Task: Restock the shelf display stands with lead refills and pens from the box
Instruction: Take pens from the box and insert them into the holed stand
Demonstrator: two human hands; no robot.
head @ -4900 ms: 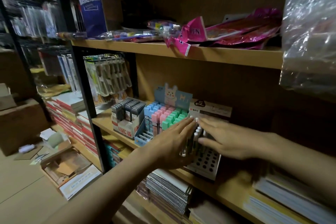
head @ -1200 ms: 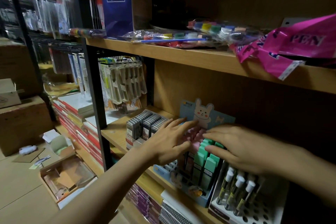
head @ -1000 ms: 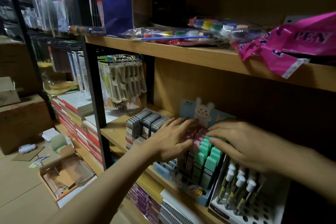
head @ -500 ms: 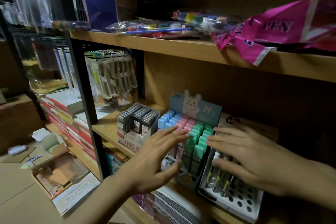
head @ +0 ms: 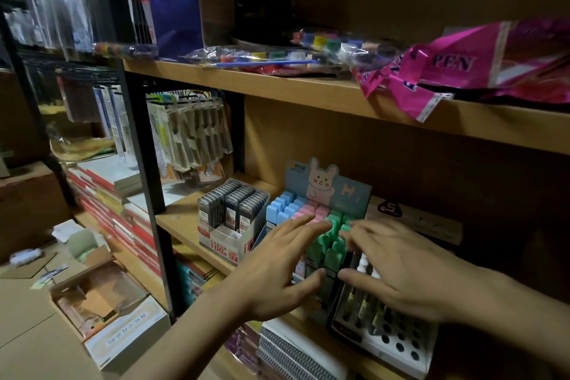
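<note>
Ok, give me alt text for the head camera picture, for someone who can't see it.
Two open hands, left hand and right hand, reach over a rabbit-topped display stand of blue, pink and green lead refills on a wooden shelf. Beside it stand a box of grey refill cases and a pen stand.

On the wooden shelf (head: 182,219) a white display box (head: 225,241) holds three rows of upright dark grey lead refills (head: 234,203). Just beside it, a bunny-topped stand (head: 327,182) carries blue, pink and green cases (head: 331,244) in stepped rows. At the right, a white perforated stand (head: 398,348) holds white-capped pens (head: 364,268), perhaps a handful, mostly hidden.
</note>
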